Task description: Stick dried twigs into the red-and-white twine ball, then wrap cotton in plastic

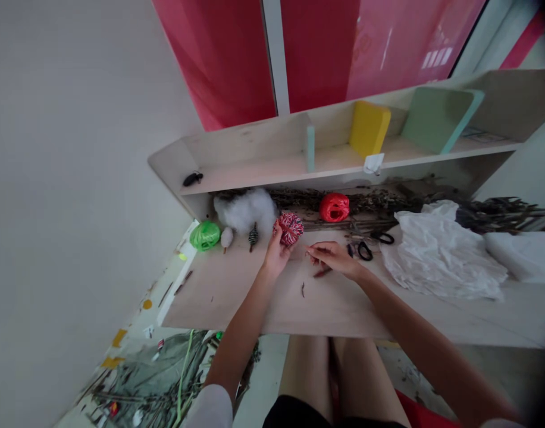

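At the middle of the desk, the left hand (276, 252) is cupped around the near-left side of the red-and-white twine ball (291, 228), fingers wrapped up against it and holding it just off the back of the board. Beside it, the right hand (334, 257) lies low over the desktop with its fingers drawn narrow, tips pinched together and pointing towards the ball; whether a strand runs between them is too fine to tell.

Round about: to the left, a green twine ball (204, 235), a small white ball (226, 237) and a dark striped cone (253, 234) in a row, with a heap of white stuffing (246, 209) behind them. Behind the right hand sits a red ball (334, 207) on a bed of dry twigs (379, 202). Black-handled scissors (371, 244) lie just right of the right hand, and past them a crumpled white sheet (437, 255). A short twig (303, 289) lies alone on the board near the wrists. Nothing stands between the two hands.

The desk (237, 297) is pale wood, with a shelf (254, 172) above its back edge carrying a black object (193, 178), a yellow block (369, 127) and a green panel (437, 119). Red panes (228, 59) rise behind, a white wall on the left, and leafy cuttings (160, 374) on the floor.
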Motion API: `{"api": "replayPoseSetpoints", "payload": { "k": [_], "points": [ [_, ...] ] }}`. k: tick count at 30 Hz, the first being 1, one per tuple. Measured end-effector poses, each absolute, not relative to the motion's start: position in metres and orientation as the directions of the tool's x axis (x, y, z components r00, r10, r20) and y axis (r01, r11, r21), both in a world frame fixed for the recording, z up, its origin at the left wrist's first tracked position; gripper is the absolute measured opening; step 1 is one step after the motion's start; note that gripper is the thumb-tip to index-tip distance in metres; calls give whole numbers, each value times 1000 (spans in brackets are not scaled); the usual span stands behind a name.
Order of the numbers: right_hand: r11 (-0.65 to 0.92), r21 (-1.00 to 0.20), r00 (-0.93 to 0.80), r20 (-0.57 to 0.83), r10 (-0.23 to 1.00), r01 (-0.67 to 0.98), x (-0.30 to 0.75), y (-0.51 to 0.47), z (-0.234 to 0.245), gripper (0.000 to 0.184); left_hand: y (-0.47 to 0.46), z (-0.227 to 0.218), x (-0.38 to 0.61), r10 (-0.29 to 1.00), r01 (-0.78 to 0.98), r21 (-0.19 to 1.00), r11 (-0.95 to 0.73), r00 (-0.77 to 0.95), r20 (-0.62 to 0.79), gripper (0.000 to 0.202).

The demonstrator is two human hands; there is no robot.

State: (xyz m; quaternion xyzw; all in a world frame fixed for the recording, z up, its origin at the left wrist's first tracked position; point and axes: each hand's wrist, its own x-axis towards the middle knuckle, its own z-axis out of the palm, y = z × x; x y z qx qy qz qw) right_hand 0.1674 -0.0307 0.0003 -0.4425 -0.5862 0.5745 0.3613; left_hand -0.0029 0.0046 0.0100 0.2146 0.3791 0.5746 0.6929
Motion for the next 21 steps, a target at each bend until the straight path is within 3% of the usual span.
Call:
{"api": "replayPoseSetpoints", "payload": {
  "k": [12,16,21],
  "points": [
    [9,-986,-290,-40,956,167,168,-25,-6,54,-3,26,-8,943,-740,614,274,80,-324,38],
    [-17,-994,-231,-42,972,110,171,-25,-6,50,-1,26,-14,951,-757,583,295,170,-259,36],
    [-55,-998,-262,-48,964,-20,174,-24,-6,44,1,24,-20,940,-718,607,340,231,-252,52]
  ]
}}
